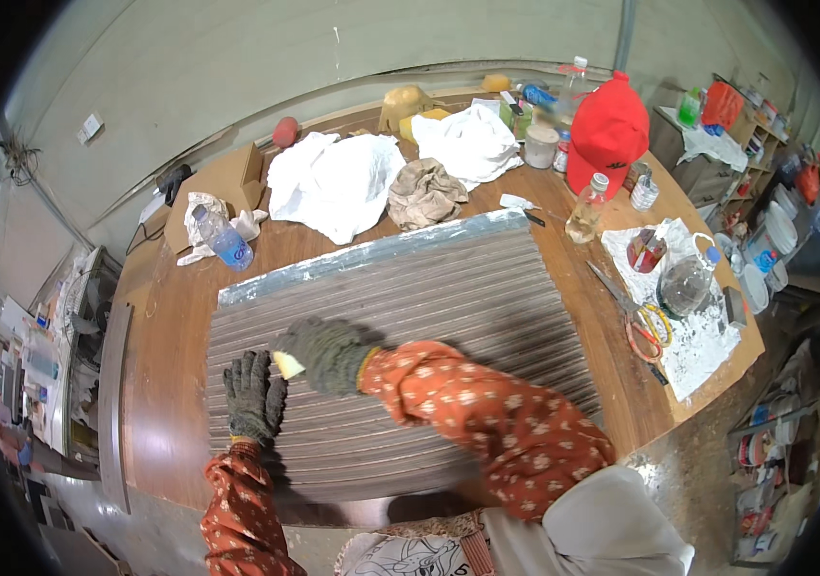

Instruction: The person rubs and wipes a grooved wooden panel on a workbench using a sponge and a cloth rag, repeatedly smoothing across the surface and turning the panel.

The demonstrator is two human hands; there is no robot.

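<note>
Right hand [328,357], dark-gloved, is closed round a small pale-yellow piece [288,365], right over the left half of the ribbed panel [467,288], which lies across the table [165,422]! The left hand [256,396], gloved too, lies open, fingers extended, just beside it on the panel's left side. A flowered orange sleeve [487,408] cuts across the near right, blocking the ribs beneath. Along the far edge, a whitish-blue strip [381,254]; beyond it, two white cloths [328,187] with a crumpled beige cloth [426,195] between them. Far left, a bottle with a blue label [225,238] by a cardboard box [223,187]. Far right, a red cap [609,134] towers above a capped bottle [584,216]. Out right, well apart from both hands, scissors [629,307] lie by a stained white cloth [688,360].
</note>
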